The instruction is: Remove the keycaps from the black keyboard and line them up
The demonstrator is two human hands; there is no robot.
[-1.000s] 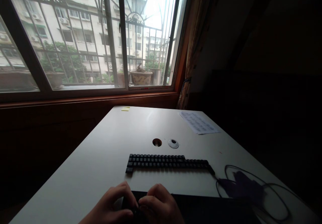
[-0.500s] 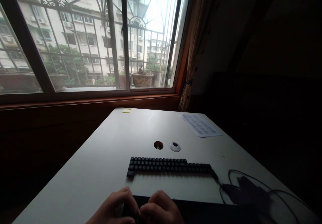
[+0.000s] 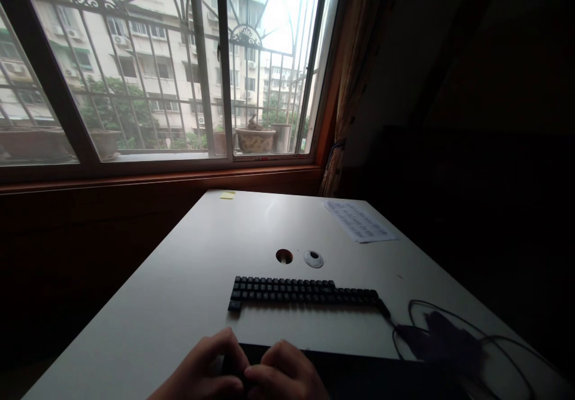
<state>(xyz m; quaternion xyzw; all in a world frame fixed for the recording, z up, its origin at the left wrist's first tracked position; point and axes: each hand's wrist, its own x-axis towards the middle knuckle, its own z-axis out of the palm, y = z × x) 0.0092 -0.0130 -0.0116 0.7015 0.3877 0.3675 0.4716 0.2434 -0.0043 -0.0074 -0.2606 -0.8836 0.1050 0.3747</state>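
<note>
At the bottom of the head view, my left hand (image 3: 204, 364) and my right hand (image 3: 287, 373) are close together, their fingertips meeting. Both are closed, thumbs and fingers bent inward at the left end of a long flat black object (image 3: 359, 371), which looks like a keyboard body lying in shadow. Whatever is pinched between the fingers is dark and hidden. Beyond my hands, black keycaps (image 3: 287, 291) stand in tight rows on the white table (image 3: 179, 286). One wider keycap (image 3: 234, 306) sits at the front left of the rows.
A black cable (image 3: 449, 304) loops beside a dark cloth-like item (image 3: 442, 343) at the right. Farther back are a round hole (image 3: 284, 257), its white ring cover (image 3: 313, 258), printed sheets (image 3: 359, 221) and a yellow sticky note (image 3: 227, 195). A barred window (image 3: 179, 70) is behind the table.
The view has shifted very slightly. My hands stay at the same end of the black object, fingers drawn a little closer together. The keycap rows look the same.
</note>
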